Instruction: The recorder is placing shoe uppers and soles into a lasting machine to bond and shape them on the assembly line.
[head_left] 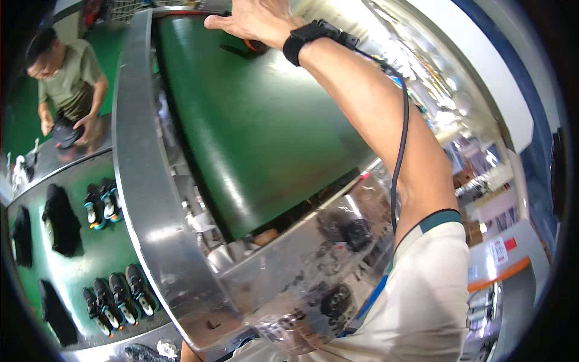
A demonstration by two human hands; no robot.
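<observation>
My right arm reaches far forward across a green conveyor belt [265, 127], with a black strap and a small device on the wrist. At the top edge is my right hand [259, 19], its thumb stretched out to the left; the other fingers are mostly cut off by the frame. Just below the hand, partly covered by the wrist, a small dark and orange thing [258, 46] rests on the belt; its kind does not show. I see nothing held in the hand. Of my left arm only a bit of skin appears at the lower edge, and the left hand is outside the picture.
A metal ledge [142, 151] divides this belt from another green belt [84, 265] carrying several dark shoes [117, 298] and black furry pieces [60, 220]. Across it, a person [72, 84] holds a dark shoe-like item. Clear plastic bags [344, 241] hang before me.
</observation>
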